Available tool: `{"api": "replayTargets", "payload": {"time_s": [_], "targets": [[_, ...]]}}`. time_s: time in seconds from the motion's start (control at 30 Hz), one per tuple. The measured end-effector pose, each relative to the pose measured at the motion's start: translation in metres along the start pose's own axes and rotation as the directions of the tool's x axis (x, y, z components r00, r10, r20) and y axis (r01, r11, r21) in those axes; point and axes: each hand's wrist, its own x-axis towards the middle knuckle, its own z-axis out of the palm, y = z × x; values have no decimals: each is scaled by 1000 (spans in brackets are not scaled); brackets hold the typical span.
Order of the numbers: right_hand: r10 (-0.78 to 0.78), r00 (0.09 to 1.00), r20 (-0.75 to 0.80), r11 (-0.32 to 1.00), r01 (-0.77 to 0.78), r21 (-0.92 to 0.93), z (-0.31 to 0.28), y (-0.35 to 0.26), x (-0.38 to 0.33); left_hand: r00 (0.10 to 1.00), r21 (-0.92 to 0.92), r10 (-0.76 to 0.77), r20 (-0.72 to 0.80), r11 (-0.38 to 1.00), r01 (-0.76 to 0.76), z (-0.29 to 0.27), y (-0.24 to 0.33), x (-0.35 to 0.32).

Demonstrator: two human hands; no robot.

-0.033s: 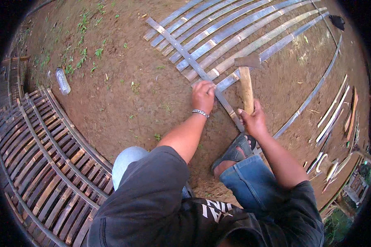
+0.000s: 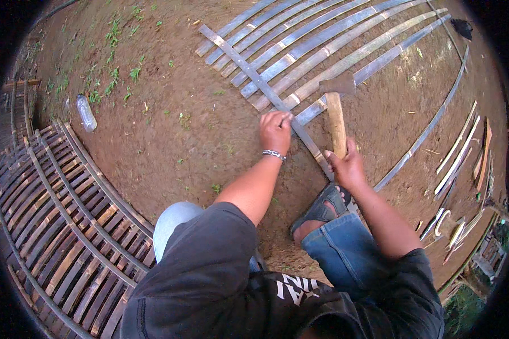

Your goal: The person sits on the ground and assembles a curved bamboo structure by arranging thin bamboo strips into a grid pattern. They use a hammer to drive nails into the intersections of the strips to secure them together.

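Two bare hands work over a lattice of split bamboo laid on bare brown earth. The left hand (image 2: 275, 131), with a beaded bracelet at the wrist, rests palm down on a long grey crosswise slat (image 2: 253, 80), its fingers (image 2: 279, 116) pressed together and curled over the slat's edge. The right hand (image 2: 348, 165) is wrapped around the lower end of a hammer (image 2: 336, 107), fingers closed tight on the pale wooden handle. The hammer stands nearly upright, its dark metal head just above the point where the crosswise slat meets the row of long bamboo strips (image 2: 333, 42) fanning toward the upper right. A foot in a grey sandal (image 2: 323, 207) is planted on the ground just below the right hand, near the slat's lower end. The person squats, wearing blue jeans and a dark shirt. To the left lies a finished bamboo panel (image 2: 62, 214) of woven slats, and a clear plastic bottle (image 2: 86, 112) sits beside it on the soil. Loose bamboo offcuts (image 2: 458, 152) lie at the right edge.
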Motion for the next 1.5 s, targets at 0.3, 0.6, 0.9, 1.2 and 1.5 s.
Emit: {"api": "replayTargets", "payload": {"time_s": [0.3,0.6,0.9,1.2,1.5], "targets": [[60,997,53,992,-65,108,22,43,-20,992,139,-65,-112,987,80,1,-17,18],[-137,991,2,961,133,-242,41,44,-25,991,209,-79,-107,973,100,5,-16,17],[-315,949,33,842,295,-453,56,34,-12,991,199,-73,-111,976,94,5,-20,18],[-321,947,21,821,290,-491,59,32,-6,991,170,-90,-103,980,106,6,-18,18],[-322,946,33,805,292,-516,60,36,-2,991,213,-9,-134,976,37,7,-19,18]]}}
